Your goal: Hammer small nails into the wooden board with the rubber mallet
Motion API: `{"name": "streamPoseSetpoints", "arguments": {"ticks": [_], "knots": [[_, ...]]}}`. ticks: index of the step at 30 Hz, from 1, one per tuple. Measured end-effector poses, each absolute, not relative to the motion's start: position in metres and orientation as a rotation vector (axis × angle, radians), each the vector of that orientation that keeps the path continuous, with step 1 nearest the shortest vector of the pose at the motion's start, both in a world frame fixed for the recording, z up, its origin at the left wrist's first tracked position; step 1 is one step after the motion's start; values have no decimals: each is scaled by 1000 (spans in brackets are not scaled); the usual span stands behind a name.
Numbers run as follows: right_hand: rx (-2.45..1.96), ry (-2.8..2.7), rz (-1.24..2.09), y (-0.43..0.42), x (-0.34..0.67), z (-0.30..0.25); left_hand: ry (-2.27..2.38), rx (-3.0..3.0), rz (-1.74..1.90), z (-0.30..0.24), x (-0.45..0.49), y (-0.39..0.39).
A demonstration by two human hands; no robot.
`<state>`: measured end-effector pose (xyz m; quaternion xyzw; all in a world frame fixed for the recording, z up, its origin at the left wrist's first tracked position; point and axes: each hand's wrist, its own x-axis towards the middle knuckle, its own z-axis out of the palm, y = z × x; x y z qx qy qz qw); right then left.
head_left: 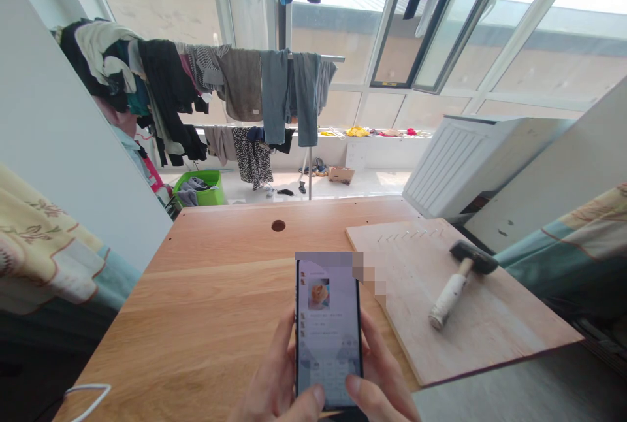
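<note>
A smartphone (pixel 329 337) is held upright above the wooden table, its lit screen facing me. On the screen is a chat with a small picture and, lower down, what looks like a keyboard. My left hand (pixel 279 370) wraps the phone's left edge, its thumb over the lower left of the screen. Around the right edge curls my right hand (pixel 382 370), with its thumb over the lower right of the screen. The other fingers are partly hidden behind the phone.
Right of the phone, a hammer (pixel 458 285) lies on a wooden board (pixel 392 265) with several nails (pixel 406 234) along its far edge. The table (pixel 206 291) has a round hole (pixel 278 226). A white cable (pixel 93 388) lies at lower left. Beyond stand a clothes rack (pixel 333 58) and green basket (pixel 210 188).
</note>
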<state>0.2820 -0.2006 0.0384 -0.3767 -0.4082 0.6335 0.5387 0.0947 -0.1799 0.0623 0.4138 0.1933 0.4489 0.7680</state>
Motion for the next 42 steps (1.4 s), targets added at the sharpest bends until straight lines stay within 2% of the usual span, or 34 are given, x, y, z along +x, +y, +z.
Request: {"name": "streamPoseSetpoints", "arguments": {"ticks": [10,17,20,26,34,42], "knots": [[-938,-842,1422,-204,273,40,419,913,979,62,94,-183],[-1322,-1181,874,-203,272,41,413,944,943,66,94,-182],[-1343,-1347,806,-204,274,41,431,944,929,66,95,-184],[-1208,-1222,888,-205,272,40,439,921,944,64,93,-186],[-986,-885,1328,-198,271,58,372,916,1032,61,104,-185],[-1017,-722,1382,-205,272,52,334,969,933,58,93,-178]]}}
